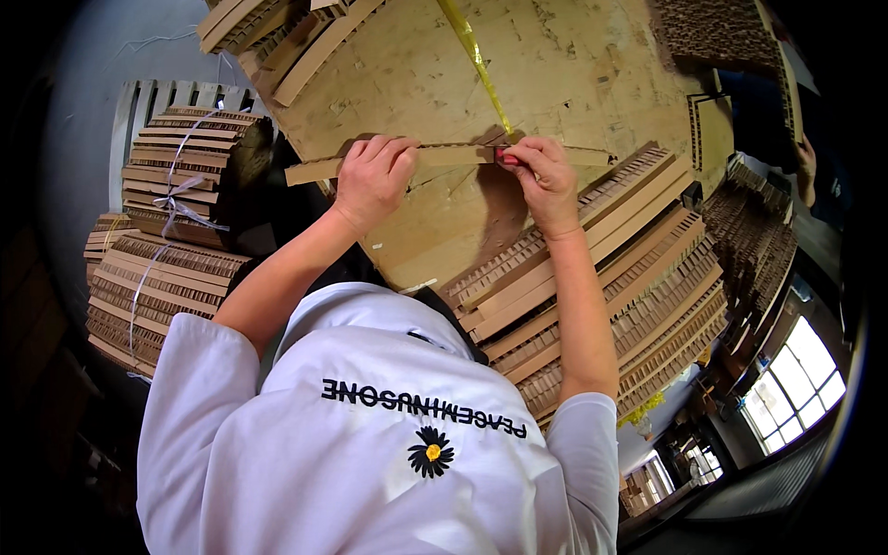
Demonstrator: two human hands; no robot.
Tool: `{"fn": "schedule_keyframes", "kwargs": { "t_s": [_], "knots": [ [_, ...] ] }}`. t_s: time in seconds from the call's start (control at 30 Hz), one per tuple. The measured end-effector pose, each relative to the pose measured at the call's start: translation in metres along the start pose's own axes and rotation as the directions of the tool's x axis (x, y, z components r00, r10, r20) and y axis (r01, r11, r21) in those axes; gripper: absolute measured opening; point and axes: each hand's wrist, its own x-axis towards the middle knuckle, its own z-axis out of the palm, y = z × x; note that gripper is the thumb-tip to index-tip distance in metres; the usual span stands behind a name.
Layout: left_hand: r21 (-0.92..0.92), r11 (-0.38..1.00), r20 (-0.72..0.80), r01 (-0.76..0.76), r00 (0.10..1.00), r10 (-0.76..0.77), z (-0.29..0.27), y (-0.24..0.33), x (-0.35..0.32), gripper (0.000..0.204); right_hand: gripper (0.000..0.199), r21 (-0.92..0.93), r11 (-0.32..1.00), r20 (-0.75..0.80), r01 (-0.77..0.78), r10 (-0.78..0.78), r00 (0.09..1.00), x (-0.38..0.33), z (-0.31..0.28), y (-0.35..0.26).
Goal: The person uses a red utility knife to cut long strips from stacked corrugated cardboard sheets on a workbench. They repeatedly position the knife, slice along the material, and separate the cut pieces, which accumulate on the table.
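Note:
A long, narrow strip of honeycomb cardboard [453,155] lies crosswise in front of me over the work table. My left hand [372,183] is closed around it, left of its middle. At the right part of the strip, my right hand [544,176] pinches a small red object [505,157] between thumb and fingers. What kind of object it is cannot be made out. A shiny yellow tape [474,55] runs from the far edge of the view down to the strip, ending close by my right fingertips.
A large stack of honeycomb cardboard strips [610,277] sits at the near right. On the left, tied bundles [176,277] rest beside a pale slatted pallet [129,120]. More strips [314,55] lie at the far left of the worn table [592,83]. Another person's hand [807,171] shows at right.

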Motion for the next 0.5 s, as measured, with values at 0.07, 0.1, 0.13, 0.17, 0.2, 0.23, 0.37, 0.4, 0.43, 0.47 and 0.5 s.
{"fn": "schedule_keyframes", "kwargs": {
  "t_s": [0.07, 0.1, 0.13, 0.17, 0.2, 0.23, 0.37, 0.4, 0.43, 0.47, 0.5],
  "knots": [
    [0.005, 1.000, 0.004, 0.003, 1.000, -0.003, 0.000, 0.000, 0.000, 0.026, 0.023, -0.001, 1.000, -0.002, 0.012, -0.012, 1.000, 0.001, -0.001, 0.000],
    [0.008, 1.000, 0.006, 0.005, 1.000, -0.005, 0.000, -0.001, 0.000, 0.026, 0.022, -0.002, 1.000, -0.003, 0.020, -0.020, 1.000, 0.002, -0.001, 0.000],
    [0.007, 1.000, 0.006, 0.004, 1.000, -0.004, 0.000, 0.000, 0.000, 0.025, 0.022, -0.005, 1.000, -0.004, 0.026, -0.026, 1.000, 0.002, -0.001, 0.000],
    [0.007, 1.000, 0.006, 0.004, 1.000, -0.004, 0.000, 0.001, 0.001, 0.025, 0.022, -0.013, 0.999, -0.003, 0.030, -0.030, 1.000, 0.002, -0.002, 0.000],
    [0.006, 1.000, 0.007, 0.003, 1.000, -0.003, -0.001, 0.001, 0.002, 0.025, 0.021, -0.020, 0.999, -0.002, 0.035, -0.035, 0.999, 0.003, -0.003, 0.000],
    [0.008, 1.000, 0.006, 0.003, 1.000, -0.003, -0.001, 0.001, 0.002, 0.025, 0.021, -0.027, 0.999, 0.000, 0.039, -0.039, 0.999, 0.003, -0.003, -0.001],
    [0.009, 1.000, 0.014, 0.001, 1.000, -0.001, -0.001, 0.001, 0.002, 0.027, 0.022, -0.082, 0.994, 0.008, 0.066, -0.066, 0.998, 0.003, -0.002, 0.002],
    [0.010, 1.000, 0.017, 0.000, 1.000, 0.000, -0.001, 0.002, 0.002, 0.028, 0.022, -0.091, 0.992, 0.007, 0.085, -0.084, 0.996, 0.004, -0.002, 0.002],
    [-0.015, 1.000, 0.045, 0.027, 0.999, -0.027, -0.004, 0.001, 0.004, 0.031, 0.023, -0.100, 0.989, 0.002, 0.108, -0.108, 0.994, 0.008, -0.001, 0.003],
    [-0.037, 0.998, 0.073, 0.056, 0.996, -0.053, -0.009, 0.002, 0.005, 0.034, 0.023, -0.117, 0.988, 0.024, 0.098, -0.096, 0.995, 0.007, 0.000, 0.004],
    [-0.056, 0.995, 0.099, 0.084, 0.992, -0.078, -0.014, 0.004, 0.005, 0.037, 0.023, -0.132, 0.987, 0.045, 0.091, -0.086, 0.995, 0.002, -0.002, 0.006]
  ]
}}
